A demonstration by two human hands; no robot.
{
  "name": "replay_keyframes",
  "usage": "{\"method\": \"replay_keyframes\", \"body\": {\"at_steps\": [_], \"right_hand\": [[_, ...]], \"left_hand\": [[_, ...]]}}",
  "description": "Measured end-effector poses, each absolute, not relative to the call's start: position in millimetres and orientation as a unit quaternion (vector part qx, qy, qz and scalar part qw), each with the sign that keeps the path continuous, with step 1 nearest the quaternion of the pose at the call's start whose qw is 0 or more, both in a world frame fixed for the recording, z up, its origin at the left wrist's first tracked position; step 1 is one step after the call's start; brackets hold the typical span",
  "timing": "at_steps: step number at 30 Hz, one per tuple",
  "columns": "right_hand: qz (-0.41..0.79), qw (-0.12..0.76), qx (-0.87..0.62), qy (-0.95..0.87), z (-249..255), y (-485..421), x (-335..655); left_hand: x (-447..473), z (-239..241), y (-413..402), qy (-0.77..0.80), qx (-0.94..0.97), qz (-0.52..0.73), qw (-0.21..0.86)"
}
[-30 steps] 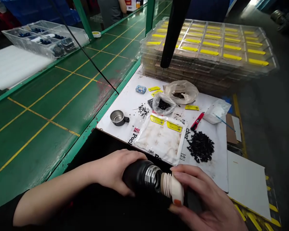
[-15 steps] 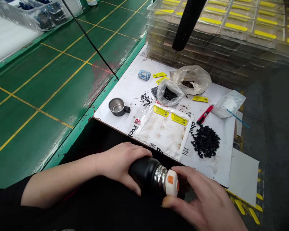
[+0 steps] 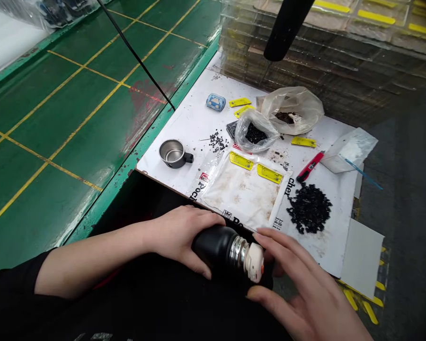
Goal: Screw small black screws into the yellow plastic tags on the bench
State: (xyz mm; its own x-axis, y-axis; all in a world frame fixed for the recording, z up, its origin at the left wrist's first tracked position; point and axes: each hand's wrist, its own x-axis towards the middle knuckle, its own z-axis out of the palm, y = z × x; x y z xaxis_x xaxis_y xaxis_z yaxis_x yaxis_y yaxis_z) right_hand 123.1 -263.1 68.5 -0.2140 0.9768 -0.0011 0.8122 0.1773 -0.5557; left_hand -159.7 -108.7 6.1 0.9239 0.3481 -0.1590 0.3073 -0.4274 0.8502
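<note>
My left hand [image 3: 186, 237] is wrapped round a black thermos bottle [image 3: 215, 247], which lies tilted with its neck to the right. Its steel threaded neck is bare, and a cream stopper [image 3: 254, 264] with an orange mark sits in the mouth. Around the stopper, my right hand [image 3: 305, 289] is spread, thumb below and index finger above with gaps between. Its other fingers are partly hidden behind the stopper. A steel-lined cup lid [image 3: 172, 154] with a small dark handle rests on the white board.
The white board [image 3: 184, 130] carries a white padded sheet [image 3: 241, 192] with yellow pieces, open plastic bags [image 3: 255, 135], a black parts pile [image 3: 309, 208], a red cutter [image 3: 310, 166] and a blue tin [image 3: 216, 102]. Stacked clear trays [image 3: 305, 57] stand behind; a black tool [image 3: 287, 28] hangs above.
The stopper has turned, so its orange mark now faces right. My right thumb and index finger have moved apart from it. The view has shifted slightly.
</note>
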Motion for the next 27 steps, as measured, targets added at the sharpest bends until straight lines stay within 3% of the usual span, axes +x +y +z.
{"method": "replay_keyframes", "body": {"at_steps": [6,13,18,23,27], "right_hand": [[0.28,0.15,-0.611,-0.725,65.2,-260.1,124.4],[0.253,0.184,-0.587,-0.746,60.1,-260.5,127.7],[0.266,0.148,-0.64,-0.706,60.4,-256.1,122.4],[0.252,0.201,-0.585,-0.744,61.1,-261.4,127.1],[0.277,0.15,-0.622,-0.717,59.4,-263.0,129.6]], "left_hand": [[-158.8,7.0,-107.0,0.191,0.852,0.002,0.487],[-157.2,9.1,-104.6,0.2,0.848,0.004,0.491],[-156.0,11.5,-104.7,0.202,0.851,-0.009,0.484],[-155.7,10.3,-105.0,0.202,0.849,0.0,0.488],[-153.8,11.0,-105.1,0.201,0.855,-0.015,0.477]]}}
